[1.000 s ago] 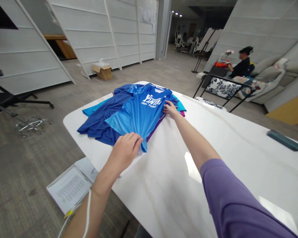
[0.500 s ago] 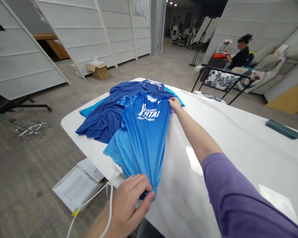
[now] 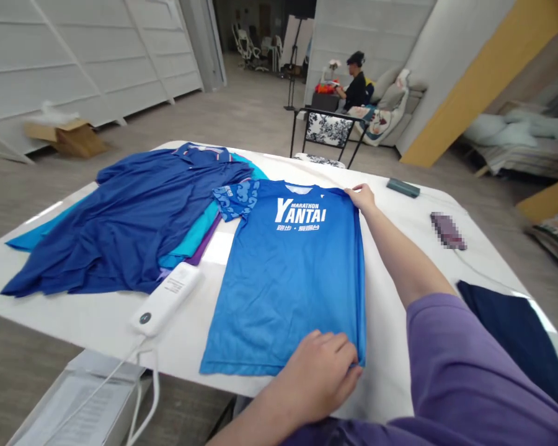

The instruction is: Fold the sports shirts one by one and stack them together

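A bright blue marathon T-shirt (image 3: 286, 272) with white lettering lies flat, front up, on the white table (image 3: 400, 297). My left hand (image 3: 323, 371) pinches its bottom hem near the right corner at the table's near edge. My right hand (image 3: 363, 197) grips the shirt's right shoulder at the far side. To the left lies a pile of shirts (image 3: 121, 217): a dark blue one on top, with teal and purple ones under it.
A white power bank (image 3: 166, 300) with a cable lies between pile and shirt. A dark cloth (image 3: 516, 334) is at the right edge, with a green case (image 3: 402, 187) and another small item (image 3: 447, 230) farther back. A person (image 3: 356, 83) sits on a far sofa behind a chair (image 3: 328, 133).
Both hands pulled the bright blue shirt off the pile, to the right and toward me. It now lies spread flat on the bare table. The view has swung right.
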A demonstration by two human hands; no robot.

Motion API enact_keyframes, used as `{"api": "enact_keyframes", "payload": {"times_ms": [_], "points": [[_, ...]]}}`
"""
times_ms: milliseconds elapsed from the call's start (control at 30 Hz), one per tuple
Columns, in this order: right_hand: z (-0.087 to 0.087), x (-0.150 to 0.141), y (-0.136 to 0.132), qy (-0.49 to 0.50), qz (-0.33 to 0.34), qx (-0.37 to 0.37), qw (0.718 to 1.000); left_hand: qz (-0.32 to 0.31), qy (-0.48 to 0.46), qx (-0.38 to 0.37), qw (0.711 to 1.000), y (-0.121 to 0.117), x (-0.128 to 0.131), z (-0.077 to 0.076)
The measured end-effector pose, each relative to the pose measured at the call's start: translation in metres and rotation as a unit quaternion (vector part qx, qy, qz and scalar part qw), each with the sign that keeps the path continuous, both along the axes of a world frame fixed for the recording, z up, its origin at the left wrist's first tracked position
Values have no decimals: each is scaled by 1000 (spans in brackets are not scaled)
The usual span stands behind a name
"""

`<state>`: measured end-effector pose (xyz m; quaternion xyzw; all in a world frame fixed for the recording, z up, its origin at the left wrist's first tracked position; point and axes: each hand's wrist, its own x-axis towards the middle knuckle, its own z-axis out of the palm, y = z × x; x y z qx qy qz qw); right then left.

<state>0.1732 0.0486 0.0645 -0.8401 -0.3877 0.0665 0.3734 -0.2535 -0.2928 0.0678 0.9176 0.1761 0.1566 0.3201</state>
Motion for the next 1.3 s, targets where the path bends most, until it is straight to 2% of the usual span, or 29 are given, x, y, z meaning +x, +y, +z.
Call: {"api": "enact_keyframes", "payload": {"times_ms": [100, 167, 233, 300, 400, 500, 567, 633, 733, 800, 833, 900, 967, 1033, 1100, 1200, 1300], "points": [[-3, 79, -61, -21, -68, -10, 997, -32, -7, -15, 999, -17, 38, -9], [-6, 122, -103, -46, -99, -30, 994, -36, -27, -15, 999, -17, 49, -10], [-9, 150, -142, -74, -103, -49, 991, -7, -34, 14, 999, -6, 47, -11], [-15, 157, -171, -103, -69, -55, 991, 50, -20, 74, 996, 12, 33, -17], [-26, 136, -193, -146, 35, -61, 987, 144, 28, 158, 976, 35, 0, -36], [-36, 103, -194, -168, 116, -128, 971, 198, 75, 207, 955, 42, -33, -57], [-38, 89, -192, -163, 127, -193, 959, 207, 96, 224, 947, 40, -46, -66], [-33, 82, -192, -160, 115, -227, 954, 204, 109, 232, 945, 36, -53, -69], [-15, 69, -208, -183, 104, -182, 961, 198, 110, 228, 947, 32, -57, -64], [-2, 50, -242, -209, 138, -122, 960, 201, 101, 215, 950, 31, -62, -58], [3, 35, -267, -218, 171, -102, 955, 203, 95, 207, 952, 31, -67, -56], [9, 0, -332, -208, 247, -95, 942, 201, 78, 188, 958, 29, -81, -52], [9, -40, -405, -163, 285, -121, 937, 193, 56, 167, 965, 27, -98, -50], [4, -77, -472, -109, 290, -154, 938, 189, 34, 150, 970, 25, -116, -51], [-4, -106, -522, -73, 257, -163, 950, 186, 19, 142, 972, 23, -132, -52], [-20, -132, -560, -68, 168, -134, 974, 201, 19, 152, 968, 20, -154, -55], [-33, -138, -563, -80, 101, -91, 988, 239, 41, 172, 955, 15, -171, -57]]}}
